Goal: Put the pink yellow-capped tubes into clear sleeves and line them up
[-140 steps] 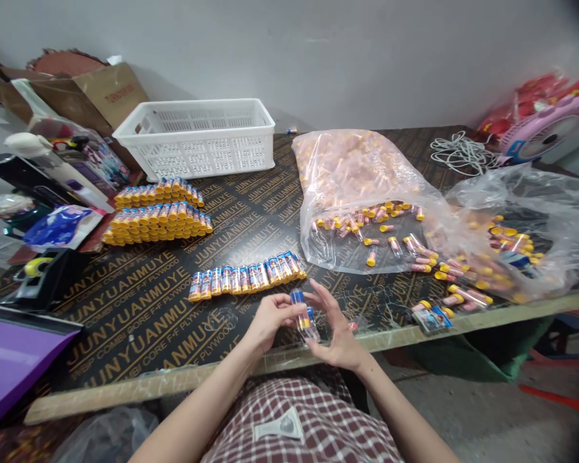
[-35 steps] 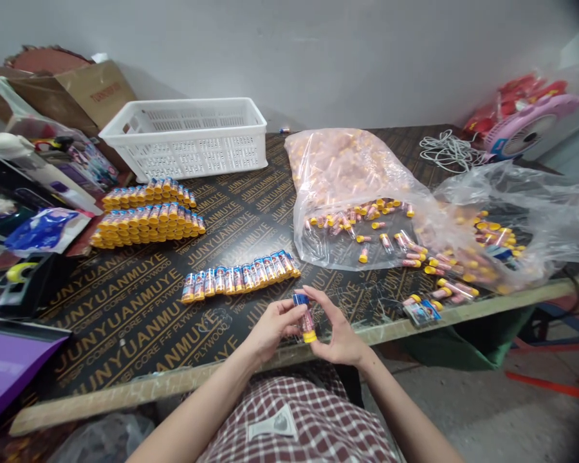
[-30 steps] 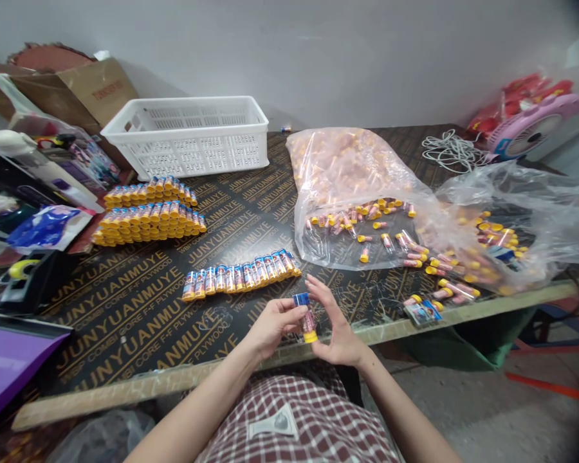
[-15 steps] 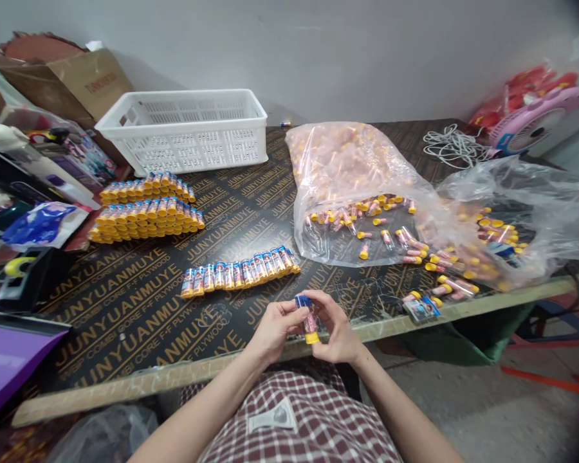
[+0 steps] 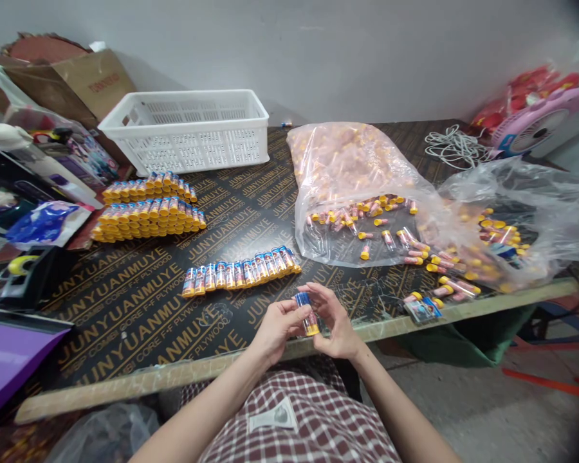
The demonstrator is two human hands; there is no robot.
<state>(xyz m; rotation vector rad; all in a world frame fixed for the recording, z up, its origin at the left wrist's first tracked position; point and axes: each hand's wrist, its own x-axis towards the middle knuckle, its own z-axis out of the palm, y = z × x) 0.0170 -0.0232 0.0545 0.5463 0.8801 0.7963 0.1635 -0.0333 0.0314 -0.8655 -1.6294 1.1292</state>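
Note:
A small clear tube [image 5: 309, 319] with a yellow cap at its lower end and a blue printed sleeve around it is pinched in my left hand [image 5: 280, 326]. My right hand [image 5: 336, 326] is curved beside the tube, its thumb and fingers apart; whether a fingertip touches it I cannot tell. Beyond my hands lies a row of sleeved tubes [image 5: 241, 273], side by side with yellow caps toward me. Flat printed sleeves [image 5: 422, 310] rest near the table's edge to the right, among loose pink-filled tubes [image 5: 458, 287].
A large plastic bag [image 5: 357, 157] of tubes spills open at centre right, beside another clear bag [image 5: 550, 206]. Stacked sleeved tubes [image 5: 147, 215] stand at left before a white basket [image 5: 188, 138]. A pink fan [image 5: 535, 132], white cable [image 5: 456, 146] and purple object [image 5: 14, 360] lie around.
The blue sleeve, earlier bunched near the tube's top, now reaches down close to the yellow cap. My right fingers have spread slightly and shifted up.

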